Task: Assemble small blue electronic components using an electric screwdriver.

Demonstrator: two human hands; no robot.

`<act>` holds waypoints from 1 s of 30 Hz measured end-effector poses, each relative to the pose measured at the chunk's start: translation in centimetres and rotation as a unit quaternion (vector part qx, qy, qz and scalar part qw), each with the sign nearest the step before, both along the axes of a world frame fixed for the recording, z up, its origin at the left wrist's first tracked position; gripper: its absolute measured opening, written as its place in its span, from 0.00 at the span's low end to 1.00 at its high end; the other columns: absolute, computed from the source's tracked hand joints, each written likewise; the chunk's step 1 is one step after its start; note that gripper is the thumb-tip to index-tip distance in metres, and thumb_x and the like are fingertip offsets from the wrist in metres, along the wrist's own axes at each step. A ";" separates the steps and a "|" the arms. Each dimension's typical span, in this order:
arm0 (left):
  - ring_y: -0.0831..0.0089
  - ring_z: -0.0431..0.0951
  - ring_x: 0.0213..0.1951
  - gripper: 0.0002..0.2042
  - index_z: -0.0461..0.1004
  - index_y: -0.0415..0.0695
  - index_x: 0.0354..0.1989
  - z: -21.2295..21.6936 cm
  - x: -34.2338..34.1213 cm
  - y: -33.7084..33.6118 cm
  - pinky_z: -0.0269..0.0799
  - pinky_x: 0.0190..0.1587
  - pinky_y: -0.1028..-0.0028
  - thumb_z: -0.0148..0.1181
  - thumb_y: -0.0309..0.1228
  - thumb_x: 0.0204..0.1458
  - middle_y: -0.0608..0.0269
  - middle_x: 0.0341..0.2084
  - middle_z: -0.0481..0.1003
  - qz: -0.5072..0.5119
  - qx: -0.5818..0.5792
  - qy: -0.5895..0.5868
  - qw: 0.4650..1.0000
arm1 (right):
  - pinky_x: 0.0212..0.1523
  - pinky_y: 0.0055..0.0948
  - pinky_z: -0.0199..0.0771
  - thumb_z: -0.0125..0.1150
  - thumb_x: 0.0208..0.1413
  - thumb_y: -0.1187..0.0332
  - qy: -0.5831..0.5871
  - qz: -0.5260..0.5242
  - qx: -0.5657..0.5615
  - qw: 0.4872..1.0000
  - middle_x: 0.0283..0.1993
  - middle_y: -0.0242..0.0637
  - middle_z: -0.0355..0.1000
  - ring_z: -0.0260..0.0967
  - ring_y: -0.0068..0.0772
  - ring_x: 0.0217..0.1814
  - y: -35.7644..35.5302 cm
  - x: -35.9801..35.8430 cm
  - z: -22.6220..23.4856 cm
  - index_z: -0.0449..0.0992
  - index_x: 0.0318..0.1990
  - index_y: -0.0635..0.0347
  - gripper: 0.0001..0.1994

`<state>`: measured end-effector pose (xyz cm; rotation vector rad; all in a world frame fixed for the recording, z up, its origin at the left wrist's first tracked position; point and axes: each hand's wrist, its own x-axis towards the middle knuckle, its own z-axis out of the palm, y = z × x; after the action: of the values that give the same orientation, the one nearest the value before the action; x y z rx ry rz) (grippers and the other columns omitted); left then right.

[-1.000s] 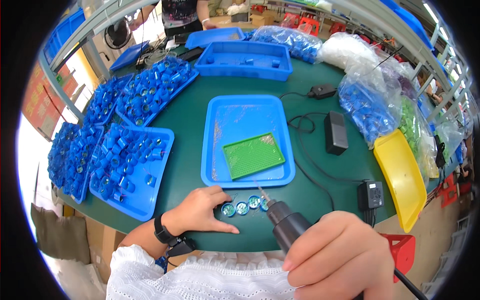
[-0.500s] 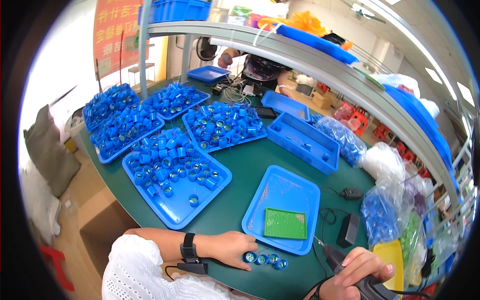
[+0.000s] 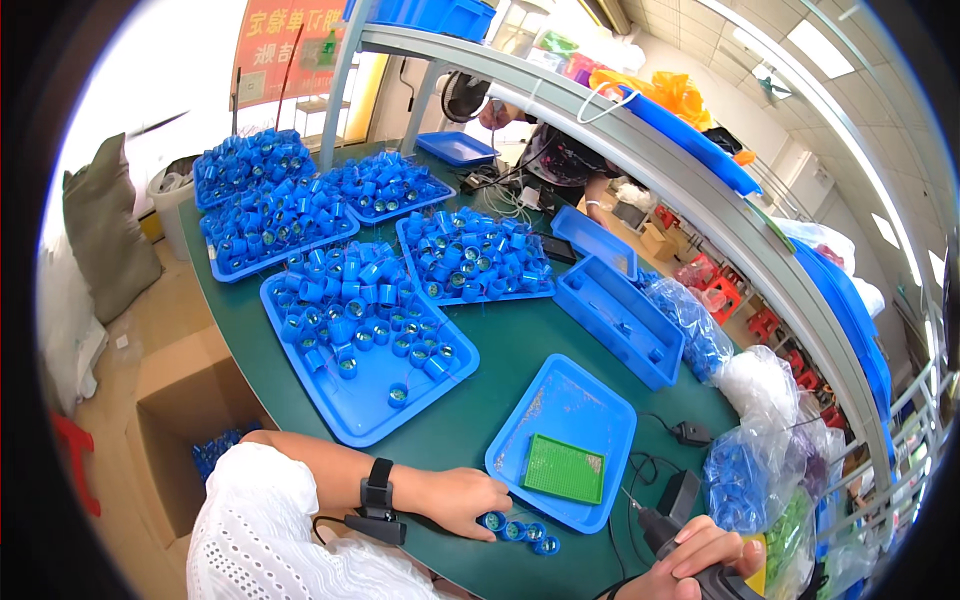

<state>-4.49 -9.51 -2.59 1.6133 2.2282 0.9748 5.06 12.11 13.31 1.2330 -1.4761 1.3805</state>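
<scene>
My left hand [image 3: 462,500] lies on the green table [image 3: 470,420], its fingertips touching a short row of small blue round caps [image 3: 520,531] near the front edge. My right hand [image 3: 692,562] grips a black electric screwdriver [image 3: 668,535] whose bit points up and left toward the caps. Just behind the caps sits a blue tray [image 3: 565,425] holding a green perforated pad [image 3: 564,468]. A black watch [image 3: 376,487] is on my left wrist.
Several blue trays full of blue caps [image 3: 355,320] cover the left and far side of the table. Empty blue bins [image 3: 620,315] and clear bags of parts [image 3: 750,470] stand to the right, with black adapters and cables. A cardboard box [image 3: 190,400] is on the floor at left. Another person works behind the shelf.
The view has swung left and up, so the full trays now fill the middle. My left hand stays on the caps and my right hand still holds the screwdriver, now lower right.
</scene>
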 end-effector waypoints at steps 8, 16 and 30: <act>0.53 0.73 0.33 0.18 0.71 0.38 0.32 0.4 0.2 0.1 0.68 0.35 0.59 0.64 0.40 0.41 0.52 0.28 0.70 -0.008 -0.011 0.005 1.000 | 0.33 0.34 0.61 0.58 0.49 0.74 -0.001 0.015 -0.005 1.000 0.23 0.39 0.65 0.60 0.32 0.21 -0.2 0.0 -0.2 0.59 0.59 0.64 0.28; 0.52 0.73 0.31 0.18 0.69 0.38 0.28 -0.1 -0.2 -0.1 0.68 0.33 0.58 0.65 0.42 0.41 0.53 0.26 0.70 -0.004 0.031 -0.006 0.999 | 0.35 0.36 0.60 0.57 0.50 0.74 -0.019 0.016 -0.005 1.000 0.24 0.40 0.64 0.61 0.32 0.21 -0.7 0.1 -0.5 0.59 0.59 0.63 0.27; 0.53 0.73 0.34 0.18 0.69 0.38 0.29 -0.3 -0.3 0.0 0.69 0.34 0.59 0.65 0.41 0.41 0.53 0.28 0.70 -0.001 0.004 0.007 1.000 | 0.39 0.37 0.59 0.53 0.52 0.75 -0.021 0.029 -0.028 0.999 0.27 0.41 0.63 0.63 0.34 0.24 -0.8 0.0 -0.8 0.56 0.60 0.64 0.27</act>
<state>-4.78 -9.51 -2.86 1.6301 2.2326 0.9754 5.04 11.27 12.47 1.2263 -1.4305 1.4858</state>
